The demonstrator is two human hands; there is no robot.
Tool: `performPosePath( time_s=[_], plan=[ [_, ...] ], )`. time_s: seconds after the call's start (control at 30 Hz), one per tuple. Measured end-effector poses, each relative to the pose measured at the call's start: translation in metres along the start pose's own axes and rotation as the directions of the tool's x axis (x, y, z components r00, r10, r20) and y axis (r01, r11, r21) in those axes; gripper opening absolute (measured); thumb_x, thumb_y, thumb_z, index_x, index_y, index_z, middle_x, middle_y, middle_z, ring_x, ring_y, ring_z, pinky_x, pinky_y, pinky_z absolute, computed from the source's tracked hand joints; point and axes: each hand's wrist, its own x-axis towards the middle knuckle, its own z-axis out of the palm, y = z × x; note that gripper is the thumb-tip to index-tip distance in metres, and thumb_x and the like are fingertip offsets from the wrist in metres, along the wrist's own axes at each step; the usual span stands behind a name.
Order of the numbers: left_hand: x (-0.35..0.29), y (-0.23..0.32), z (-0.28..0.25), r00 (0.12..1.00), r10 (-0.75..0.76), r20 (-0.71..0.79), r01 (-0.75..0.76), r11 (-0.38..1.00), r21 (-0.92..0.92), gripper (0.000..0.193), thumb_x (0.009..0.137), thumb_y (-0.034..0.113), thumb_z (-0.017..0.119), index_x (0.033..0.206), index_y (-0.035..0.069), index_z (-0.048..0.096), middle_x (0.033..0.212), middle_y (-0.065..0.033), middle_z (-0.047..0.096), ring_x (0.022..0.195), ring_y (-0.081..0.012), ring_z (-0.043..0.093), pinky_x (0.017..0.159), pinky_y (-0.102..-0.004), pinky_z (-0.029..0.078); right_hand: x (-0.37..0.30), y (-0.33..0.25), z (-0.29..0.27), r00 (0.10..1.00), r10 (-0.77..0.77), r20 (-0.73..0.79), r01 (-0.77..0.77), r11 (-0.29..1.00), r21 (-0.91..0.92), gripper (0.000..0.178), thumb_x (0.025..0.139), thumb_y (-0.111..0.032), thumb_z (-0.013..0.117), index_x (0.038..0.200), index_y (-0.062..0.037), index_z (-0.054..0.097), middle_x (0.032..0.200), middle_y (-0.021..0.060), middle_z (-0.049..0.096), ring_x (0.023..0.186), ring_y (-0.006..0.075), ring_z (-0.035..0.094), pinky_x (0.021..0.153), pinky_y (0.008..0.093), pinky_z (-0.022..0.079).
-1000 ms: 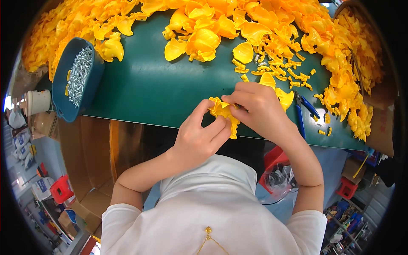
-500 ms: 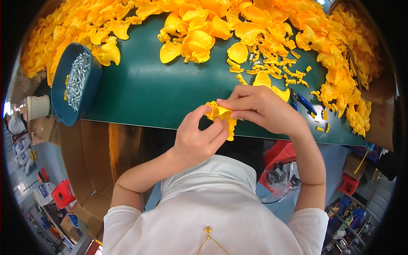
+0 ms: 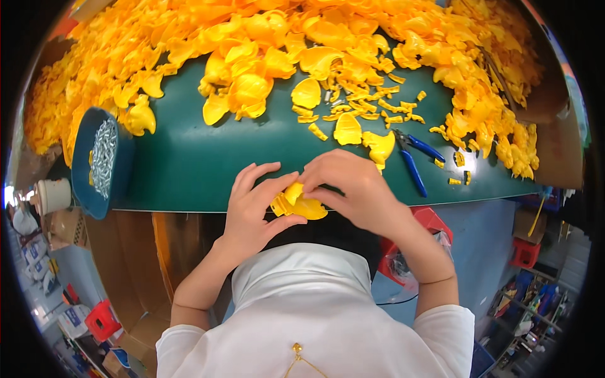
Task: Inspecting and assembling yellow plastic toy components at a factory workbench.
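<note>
Between my hands, at the table's near edge, is a curved yellow plastic part. My left hand grips it from the left, thumb below and index finger on top. From the right, the fingers of my right hand pinch its upper edge and partly cover it. Past my right hand lie a curved yellow shell and blue-handled pliers. Several small yellow strips are scattered beyond them, with a few small metal cylinders among them.
A blue bin of small metal pins stands at the table's left. Large heaps of yellow parts cover the far side of the green table. A cardboard box is below the left edge, a red stool below the right.
The yellow part has turned in my hands and now shows a smooth curved side. My view has shifted, so the tabletop appears lower and the pliers show more fully.
</note>
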Motion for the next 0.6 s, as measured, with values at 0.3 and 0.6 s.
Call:
performPosePath(
  time_s=[0.3,0.6],
  plan=[
    [-0.001,0.017,0.020,0.945,-0.315,-0.089,0.211,0.795,-0.569,0.065,0.068,0.012,0.085,0.126,0.001,0.057,0.109,-0.0113,0.065,0.104,-0.0210,0.062,0.088,-0.0307,0.049,-0.047,-0.026,0.015,0.766,0.641,-0.055,-0.477,0.623,0.620,0.022,0.092,-0.005,0.061,0.113,0.0020,0.065,0.102,0.0091,0.070,0.084,0.0137,0.068,0.065,0.0228,0.052],
    [-0.001,0.015,0.017,0.796,0.100,0.597,0.553,-0.523,-0.649,0.084,0.092,0.063,0.042,0.147,0.001,0.027,0.137,-0.0186,0.047,0.113,-0.0349,0.059,0.095,-0.0435,0.050,-0.036,-0.020,-0.021,0.969,0.241,-0.045,-0.233,0.962,0.142,0.019,0.078,-0.005,0.071,0.096,-0.0022,0.073,0.082,0.0088,0.066,0.080,0.0237,0.058,0.074,0.0338,0.045]
  ],
)
